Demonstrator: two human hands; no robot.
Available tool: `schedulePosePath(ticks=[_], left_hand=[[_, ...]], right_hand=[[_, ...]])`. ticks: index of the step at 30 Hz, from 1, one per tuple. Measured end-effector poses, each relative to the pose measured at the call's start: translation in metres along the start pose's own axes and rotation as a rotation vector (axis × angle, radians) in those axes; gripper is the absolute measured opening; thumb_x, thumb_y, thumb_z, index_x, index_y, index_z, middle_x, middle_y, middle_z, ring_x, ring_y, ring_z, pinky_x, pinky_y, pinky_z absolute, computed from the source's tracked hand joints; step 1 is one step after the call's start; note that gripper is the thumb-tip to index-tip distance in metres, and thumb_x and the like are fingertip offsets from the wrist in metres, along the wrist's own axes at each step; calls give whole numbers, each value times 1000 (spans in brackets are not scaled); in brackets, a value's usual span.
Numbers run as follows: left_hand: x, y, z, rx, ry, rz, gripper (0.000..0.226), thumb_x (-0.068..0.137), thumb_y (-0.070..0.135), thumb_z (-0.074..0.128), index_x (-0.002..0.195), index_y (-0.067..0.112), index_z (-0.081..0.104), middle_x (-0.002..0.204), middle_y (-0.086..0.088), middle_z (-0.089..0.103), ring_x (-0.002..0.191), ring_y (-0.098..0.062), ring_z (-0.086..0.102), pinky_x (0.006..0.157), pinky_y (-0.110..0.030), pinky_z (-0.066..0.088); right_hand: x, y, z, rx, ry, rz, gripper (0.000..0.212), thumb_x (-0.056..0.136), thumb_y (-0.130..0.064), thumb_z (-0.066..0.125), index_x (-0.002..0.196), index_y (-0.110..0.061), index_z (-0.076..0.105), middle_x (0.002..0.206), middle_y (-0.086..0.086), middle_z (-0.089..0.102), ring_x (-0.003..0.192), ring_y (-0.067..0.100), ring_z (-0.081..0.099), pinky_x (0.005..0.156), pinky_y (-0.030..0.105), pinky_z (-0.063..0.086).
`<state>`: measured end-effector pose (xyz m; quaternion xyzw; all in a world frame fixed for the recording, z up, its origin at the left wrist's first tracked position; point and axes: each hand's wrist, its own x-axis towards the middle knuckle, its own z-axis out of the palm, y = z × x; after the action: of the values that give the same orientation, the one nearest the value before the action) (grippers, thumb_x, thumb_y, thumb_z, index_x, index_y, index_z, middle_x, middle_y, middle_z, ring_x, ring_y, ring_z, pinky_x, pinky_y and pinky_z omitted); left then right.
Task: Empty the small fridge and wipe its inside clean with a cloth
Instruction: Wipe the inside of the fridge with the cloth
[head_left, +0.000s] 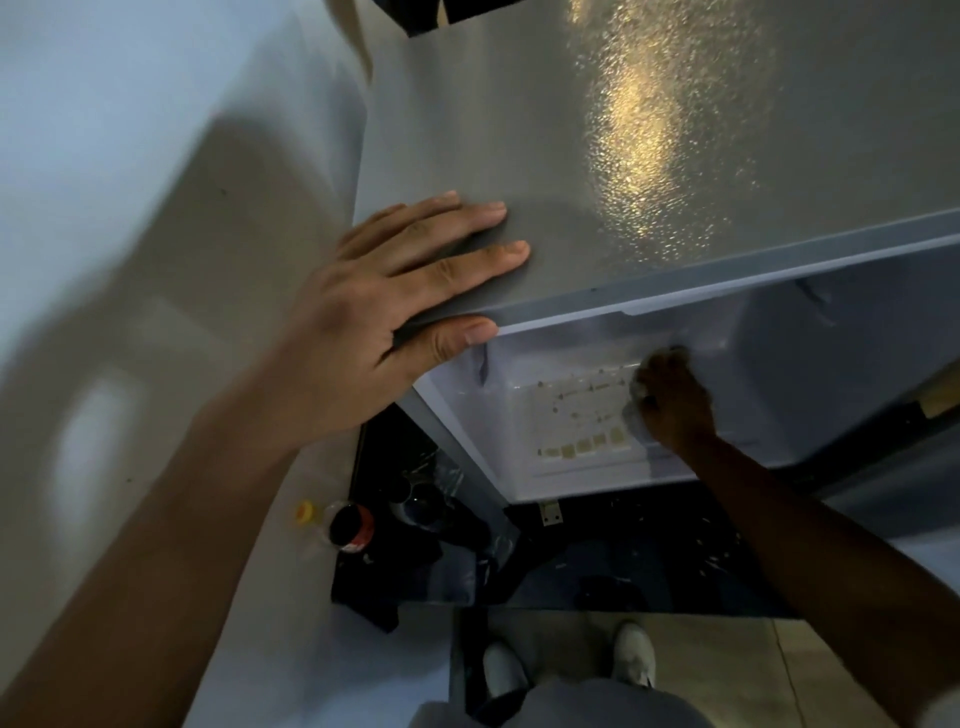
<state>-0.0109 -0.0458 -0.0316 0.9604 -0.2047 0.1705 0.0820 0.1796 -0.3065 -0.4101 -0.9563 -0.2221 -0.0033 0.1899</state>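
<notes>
Left hand (395, 291): fingers spread flat on the small grey textured-metal fridge (597, 156), thumb hooked under its front edge.
Right hand (675, 400): inside the fridge, closed around a pale cloth (636, 400).

1. both forearms are bare from the hands back to the frame edge; no sleeves show on either arm.
2. the left hand (363, 312) wears no ring, watch or glove, and its short, plain fingernails are visible.
3. the right hand (675, 402) lies in shadow and is blurred, so details on its fingers cannot be told.
4. below and between the hands, light grey trousers (545, 701) show at the bottom edge.
5. just beyond the trousers, a pair of white shoes (634, 660) with rounded toes, one beside the other.
</notes>
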Motion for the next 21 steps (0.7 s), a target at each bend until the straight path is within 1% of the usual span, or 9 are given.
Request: schedulePosePath(ticks=[2, 4, 6, 10, 12, 14, 16, 19, 21], left_hand=[[0, 0, 0, -24, -5, -9, 46, 103, 36, 53, 144, 15, 53, 154, -7, 48, 147, -26, 41, 119, -52, 36], [0, 1, 0, -26, 5, -14, 46, 103, 36, 54, 143, 15, 53, 153, -7, 49, 147, -27, 41, 117, -54, 37], [-1, 1, 1, -22, 0, -13, 46, 103, 36, 53, 143, 15, 53, 154, -7, 48, 147, -27, 41, 117, -54, 38], [-1, 0, 1, -22, 14, -11, 45, 103, 34, 55, 143, 15, 53, 153, -7, 49, 147, -27, 42, 117, -53, 38], [-1, 0, 1, -17, 20, -5, 45, 103, 34, 55, 143, 15, 53, 153, -8, 49, 146, -27, 42, 117, -53, 38], [-1, 0, 2, -14, 22, -2, 45, 103, 34, 55, 143, 15, 53, 153, -8, 49, 146, -27, 42, 117, -53, 38], [-1, 0, 2, -17, 22, -4, 45, 103, 34, 55, 143, 14, 53, 153, -8, 49, 146, -28, 42, 117, -54, 38], [-1, 0, 1, -23, 22, -7, 45, 102, 33, 56, 142, 14, 54, 152, -8, 49, 146, -28, 42, 117, -53, 38], [-1, 0, 1, -24, 16, -16, 45, 103, 34, 55, 142, 14, 53, 152, -8, 49, 146, -27, 42, 118, -52, 37]], right_hand=[[1, -1, 5, 22, 10, 31, 18, 81, -7, 58, 96, -3, 67, 117, 25, 63, 119, 48, 56, 98, 53, 48], [-8, -4, 7, 55, 14, -10, 34, 79, -17, 43, 98, -7, 69, 114, 23, 66, 104, 47, 64, 88, 51, 51], [-25, -10, 14, 139, -8, -57, 40, 78, -17, 43, 102, -10, 74, 116, 20, 70, 100, 45, 67, 87, 49, 52], [-80, -11, 28, 199, -14, -92, 46, 88, -22, 41, 121, -9, 71, 137, 14, 62, 128, 38, 53, 113, 39, 32], [-88, -4, 25, 168, 1, -41, 48, 90, -24, 43, 129, -8, 66, 143, 15, 57, 133, 37, 49, 117, 38, 24], [-80, 2, 22, 138, 43, 32, 49, 88, -22, 46, 131, -5, 62, 142, 19, 56, 131, 41, 49, 116, 45, 28], [-61, 7, 16, 79, 51, 84, 47, 87, -23, 44, 125, -3, 61, 135, 22, 57, 121, 43, 55, 104, 51, 43], [-25, 7, 1, 2, 49, 207, 36, 88, -22, 57, 119, -3, 59, 131, 24, 53, 113, 45, 56, 94, 53, 49], [-1, 2, -6, 26, 77, 320, 44, 89, -26, 57, 125, 0, 53, 125, 27, 54, 111, 46, 58, 91, 52, 51]])
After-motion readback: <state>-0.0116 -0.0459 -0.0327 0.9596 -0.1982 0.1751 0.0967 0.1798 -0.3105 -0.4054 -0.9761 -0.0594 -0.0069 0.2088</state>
